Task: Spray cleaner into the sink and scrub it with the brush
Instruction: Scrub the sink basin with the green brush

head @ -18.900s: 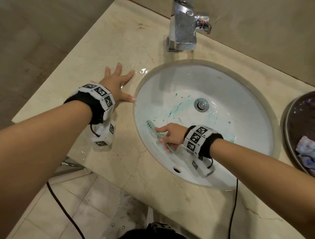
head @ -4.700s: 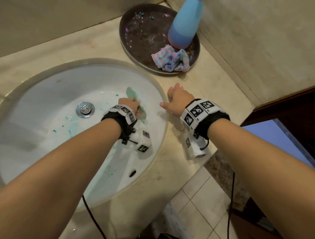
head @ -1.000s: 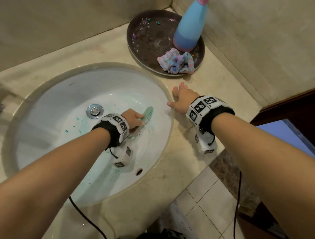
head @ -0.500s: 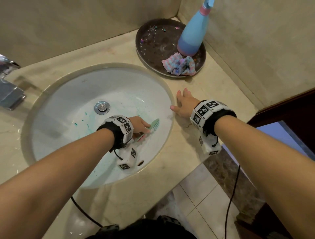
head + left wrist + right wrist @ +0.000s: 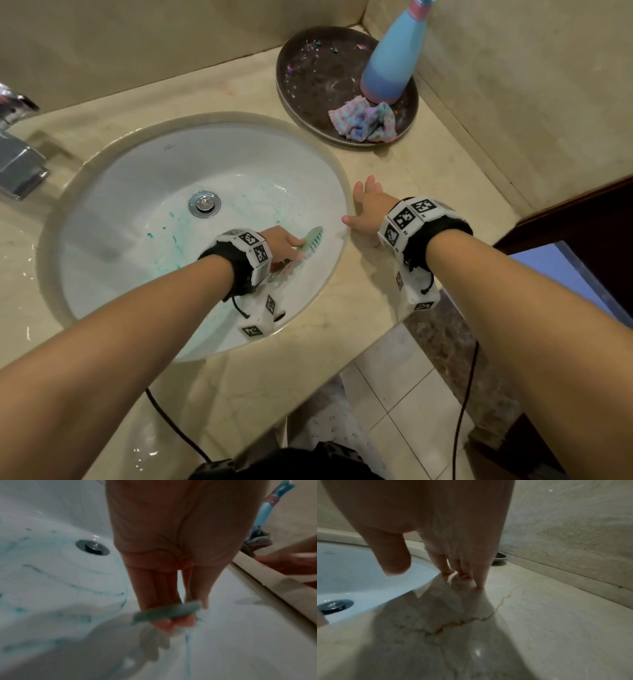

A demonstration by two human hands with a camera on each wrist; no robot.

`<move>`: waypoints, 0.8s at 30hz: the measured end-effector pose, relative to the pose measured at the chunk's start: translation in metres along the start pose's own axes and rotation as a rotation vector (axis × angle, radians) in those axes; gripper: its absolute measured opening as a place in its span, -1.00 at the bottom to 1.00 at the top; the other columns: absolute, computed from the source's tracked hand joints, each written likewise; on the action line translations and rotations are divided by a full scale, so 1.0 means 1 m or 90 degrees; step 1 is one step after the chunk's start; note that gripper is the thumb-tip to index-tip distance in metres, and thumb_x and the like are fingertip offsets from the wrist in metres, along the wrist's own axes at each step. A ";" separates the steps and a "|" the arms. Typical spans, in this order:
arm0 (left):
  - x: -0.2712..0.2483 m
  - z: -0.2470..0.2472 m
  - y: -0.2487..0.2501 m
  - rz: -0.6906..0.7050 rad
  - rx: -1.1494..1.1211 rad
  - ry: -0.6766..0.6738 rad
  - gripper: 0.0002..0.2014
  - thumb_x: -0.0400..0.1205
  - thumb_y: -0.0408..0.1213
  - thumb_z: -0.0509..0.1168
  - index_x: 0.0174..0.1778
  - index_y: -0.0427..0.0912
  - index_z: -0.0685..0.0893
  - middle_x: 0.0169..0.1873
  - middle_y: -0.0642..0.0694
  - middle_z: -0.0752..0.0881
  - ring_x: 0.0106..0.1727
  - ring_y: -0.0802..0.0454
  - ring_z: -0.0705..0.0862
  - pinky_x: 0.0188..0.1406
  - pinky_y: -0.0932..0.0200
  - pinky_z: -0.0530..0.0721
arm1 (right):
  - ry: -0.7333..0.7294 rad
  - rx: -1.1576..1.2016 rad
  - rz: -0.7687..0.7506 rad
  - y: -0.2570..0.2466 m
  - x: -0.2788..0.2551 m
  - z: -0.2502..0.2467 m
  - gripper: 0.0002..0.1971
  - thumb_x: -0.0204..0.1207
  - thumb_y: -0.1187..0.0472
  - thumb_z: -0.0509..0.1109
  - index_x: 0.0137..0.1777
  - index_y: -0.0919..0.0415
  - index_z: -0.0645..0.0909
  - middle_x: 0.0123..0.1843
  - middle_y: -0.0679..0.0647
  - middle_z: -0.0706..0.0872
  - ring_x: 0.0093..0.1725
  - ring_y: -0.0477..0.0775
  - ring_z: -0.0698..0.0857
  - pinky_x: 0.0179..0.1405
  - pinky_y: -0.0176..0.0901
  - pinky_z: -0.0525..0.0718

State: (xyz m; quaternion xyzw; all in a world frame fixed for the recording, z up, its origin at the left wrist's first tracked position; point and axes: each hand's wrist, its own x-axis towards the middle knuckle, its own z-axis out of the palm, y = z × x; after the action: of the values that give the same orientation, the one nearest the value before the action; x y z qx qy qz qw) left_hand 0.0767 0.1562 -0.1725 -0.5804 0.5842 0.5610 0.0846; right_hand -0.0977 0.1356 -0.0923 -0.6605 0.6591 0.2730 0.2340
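The brush [image 5: 310,240] lies inside the white sink [image 5: 144,192], its pale green head against the right wall of the basin — bristles down on the porcelain, handle running back under the left hand [image 5: 281,245]. That hand's grip is closed round the handle; from the left wrist view the fingers [image 5: 154,588] curl about the green handle, though the picture is blurred. Teal streaks of cleaner [image 5: 164,236] smear the bowl around and below the drain [image 5: 204,204]. The right hand [image 5: 368,214] rests on the marble desk [image 5: 394,171] just beside the sink's right rim, its grip open, fingers straight and spread, fingertips [image 5: 479,585] touching the stone and holding nothing. The spray bottle [image 5: 394,58], blue shading to pink at the base, stands upright on a dark round tray [image 5: 298,89] in the far corner of the desk — a crumpled pastel cloth [image 5: 363,120] lies on the tray touching the bottle's foot. A chrome tap [image 5: 17,154] shows at the left edge
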 end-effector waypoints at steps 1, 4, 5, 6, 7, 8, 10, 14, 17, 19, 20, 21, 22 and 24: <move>0.000 -0.004 -0.001 -0.005 -0.021 -0.013 -0.56 0.63 -0.29 0.32 0.45 -0.09 0.53 0.17 -0.18 0.72 -0.06 -0.06 0.64 -0.09 0.24 0.61 | -0.001 -0.001 0.002 0.000 0.000 -0.003 -0.23 0.68 -0.05 0.12 0.65 0.37 -0.18 0.67 0.35 -0.22 0.66 0.31 -0.08 0.60 0.04 0.08; -0.001 -0.014 -0.013 -0.033 0.000 -0.014 -0.58 0.60 -0.34 0.35 0.41 -0.11 0.57 -0.37 -0.07 0.68 -0.42 0.02 0.55 -0.33 0.28 0.59 | 0.024 -0.001 0.007 -0.001 0.001 -0.008 -0.29 0.69 -0.03 0.10 0.62 0.44 -0.03 0.64 0.40 -0.03 0.61 0.34 0.13 0.52 0.03 0.22; -0.003 -0.015 -0.017 -0.040 0.029 0.000 -0.58 0.61 -0.32 0.34 0.42 -0.10 0.57 -0.44 -0.03 0.62 -0.47 0.04 0.52 -0.42 0.33 0.55 | 0.033 -0.004 0.007 -0.001 0.001 -0.008 -0.31 0.68 -0.03 0.11 0.61 0.44 0.02 0.63 0.39 0.02 0.59 0.34 0.17 0.49 0.02 0.24; -0.005 -0.013 -0.020 -0.044 0.048 0.014 -0.58 0.62 -0.29 0.34 0.43 -0.08 0.56 -0.42 -0.04 0.63 -0.45 0.04 0.52 -0.45 0.37 0.50 | 0.038 -0.007 0.008 -0.002 0.001 -0.006 -0.32 0.68 -0.03 0.12 0.60 0.44 0.04 0.62 0.38 0.05 0.58 0.33 0.18 0.49 0.02 0.23; -0.007 -0.011 -0.022 -0.046 0.054 0.025 -0.58 0.63 -0.26 0.32 0.44 -0.08 0.55 -0.30 -0.10 0.71 -0.38 0.00 0.57 -0.44 0.38 0.48 | 0.043 -0.002 0.007 -0.002 0.002 -0.005 -0.32 0.67 -0.02 0.14 0.60 0.44 0.05 0.62 0.38 0.05 0.58 0.34 0.18 0.50 0.02 0.22; -0.009 -0.009 -0.023 -0.044 0.056 0.037 -0.58 0.64 -0.24 0.31 0.45 -0.08 0.54 -0.10 -0.17 0.76 -0.25 -0.06 0.63 -0.42 0.38 0.48 | 0.044 0.012 0.007 -0.002 0.003 -0.004 -0.31 0.66 -0.01 0.17 0.60 0.44 0.05 0.63 0.38 0.04 0.59 0.35 0.15 0.52 0.04 0.19; -0.012 -0.005 -0.024 -0.035 0.064 0.066 -0.58 0.66 -0.23 0.28 0.46 -0.11 0.53 0.19 -0.24 0.71 0.04 -0.17 0.70 -0.27 0.31 0.54 | 0.041 0.045 0.002 -0.001 0.006 -0.002 -0.27 0.64 0.00 0.22 0.61 0.43 0.02 0.64 0.38 -0.01 0.62 0.37 0.09 0.56 0.11 0.14; -0.011 0.004 -0.019 -0.040 -0.101 -0.020 -0.60 0.63 -0.34 0.33 0.41 -0.13 0.58 -0.19 -0.22 0.74 -0.51 0.09 0.68 -0.39 0.27 0.68 | 0.057 0.064 0.004 -0.001 0.005 0.003 -0.22 0.62 0.00 0.25 0.63 0.41 -0.04 0.65 0.38 -0.05 0.63 0.38 0.06 0.57 0.14 0.13; -0.016 -0.002 -0.016 -0.040 -0.104 -0.070 -0.63 0.63 -0.40 0.32 0.37 -0.13 0.61 -0.43 -0.15 0.61 -0.76 0.13 0.53 -0.66 0.37 0.59 | 0.068 0.032 0.020 -0.003 0.002 0.003 -0.26 0.66 -0.01 0.18 0.62 0.43 -0.03 0.63 0.39 0.00 0.61 0.35 0.13 0.53 0.08 0.17; -0.017 -0.009 -0.020 -0.046 -0.070 -0.073 -0.62 0.62 -0.44 0.32 0.37 -0.15 0.61 -0.50 -0.14 0.60 -0.77 0.11 0.51 -0.63 0.34 0.59 | 0.068 0.024 0.020 -0.004 0.000 0.001 -0.27 0.66 -0.02 0.17 0.62 0.45 -0.01 0.63 0.39 0.02 0.59 0.35 0.15 0.51 0.07 0.18; -0.017 -0.012 -0.023 -0.052 -0.048 -0.068 -0.62 0.61 -0.45 0.32 0.37 -0.17 0.61 -0.58 -0.11 0.61 -0.78 0.10 0.51 -0.60 0.31 0.60 | 0.064 0.022 0.018 -0.005 -0.001 0.001 -0.26 0.66 -0.02 0.17 0.62 0.44 -0.03 0.64 0.39 0.00 0.61 0.35 0.13 0.53 0.08 0.17; -0.016 -0.014 -0.026 -0.056 -0.022 -0.061 -0.61 0.61 -0.44 0.32 0.38 -0.17 0.61 -0.67 -0.06 0.62 -0.77 0.10 0.51 -0.55 0.29 0.61 | 0.058 0.012 0.016 -0.005 -0.001 0.001 -0.25 0.66 -0.02 0.17 0.63 0.43 -0.07 0.65 0.39 -0.05 0.62 0.34 0.09 0.54 0.07 0.15; -0.016 -0.014 -0.030 -0.058 0.006 -0.054 -0.60 0.61 -0.43 0.33 0.39 -0.17 0.60 -0.73 -0.01 0.62 -0.77 0.10 0.53 -0.51 0.28 0.62 | 0.053 0.007 0.018 -0.005 -0.002 0.002 -0.24 0.67 -0.02 0.15 0.64 0.42 -0.11 0.66 0.38 -0.10 0.64 0.33 0.05 0.56 0.06 0.13; -0.014 -0.015 -0.034 -0.062 0.027 -0.036 -0.60 0.61 -0.39 0.34 0.39 -0.16 0.59 -0.71 0.02 0.65 -0.67 0.06 0.57 -0.41 0.26 0.63 | 0.046 0.002 0.017 -0.005 -0.003 0.002 -0.25 0.68 -0.02 0.14 0.65 0.39 -0.14 0.66 0.37 -0.15 0.65 0.33 0.00 0.57 0.05 0.12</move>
State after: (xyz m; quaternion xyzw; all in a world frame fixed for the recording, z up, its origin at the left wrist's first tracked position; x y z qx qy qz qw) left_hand 0.1154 0.1636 -0.1753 -0.5900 0.5643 0.5601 0.1406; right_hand -0.0932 0.1389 -0.0922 -0.6608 0.6763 0.2508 0.2075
